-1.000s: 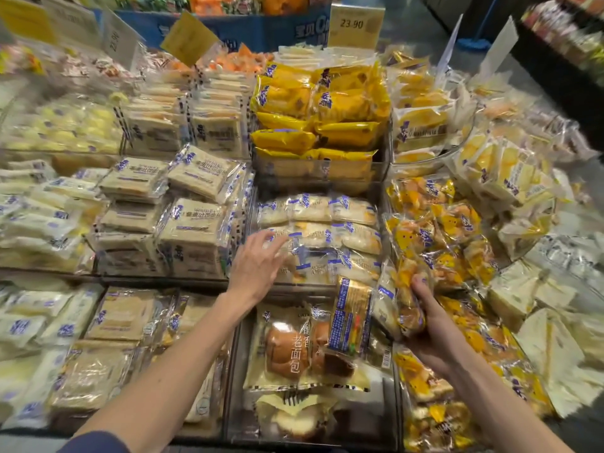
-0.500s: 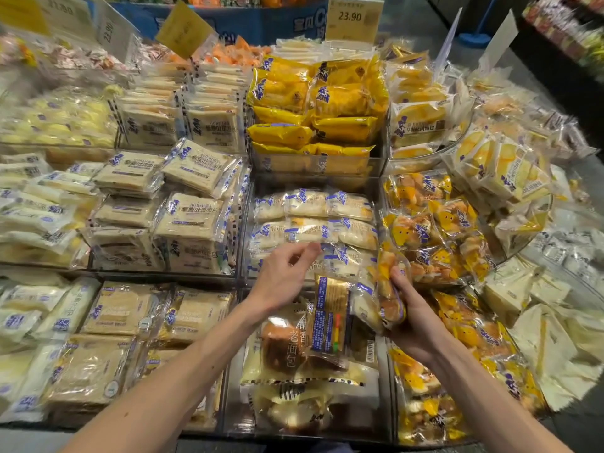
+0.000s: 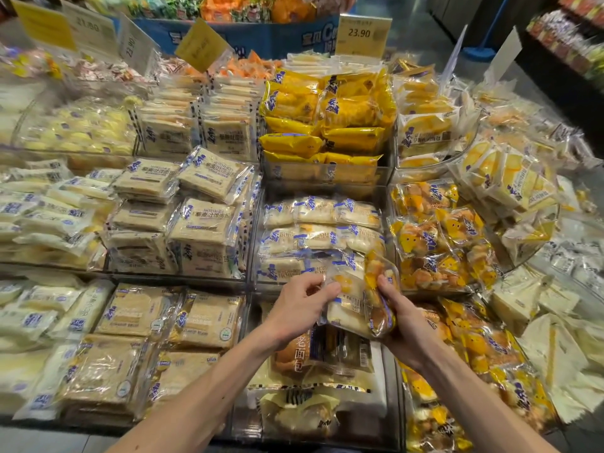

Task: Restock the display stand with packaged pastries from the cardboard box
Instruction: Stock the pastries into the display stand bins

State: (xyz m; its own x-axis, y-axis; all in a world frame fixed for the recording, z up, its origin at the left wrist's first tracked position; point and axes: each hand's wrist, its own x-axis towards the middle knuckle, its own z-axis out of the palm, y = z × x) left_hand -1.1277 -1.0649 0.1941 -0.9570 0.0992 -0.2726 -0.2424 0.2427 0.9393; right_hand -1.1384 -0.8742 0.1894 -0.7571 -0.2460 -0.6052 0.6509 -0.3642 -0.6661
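Over the front bin [image 3: 394, 403], left hand [image 3: 299, 310] pinches, right hand [image 3: 403, 323] grips pastry packs [image 3: 348, 305], long axes upright.

A price sign [image 3: 359, 33] at top centre reads "23.90". A tilted sign [image 3: 132, 44] at the left also shows "23.90", and the blurred sign [image 3: 88, 27] beside it seems to read "21.90". A bread pack [image 3: 299, 354] at the front bears "老面包". A toast pack [image 3: 206, 220] is marked "HORSH".
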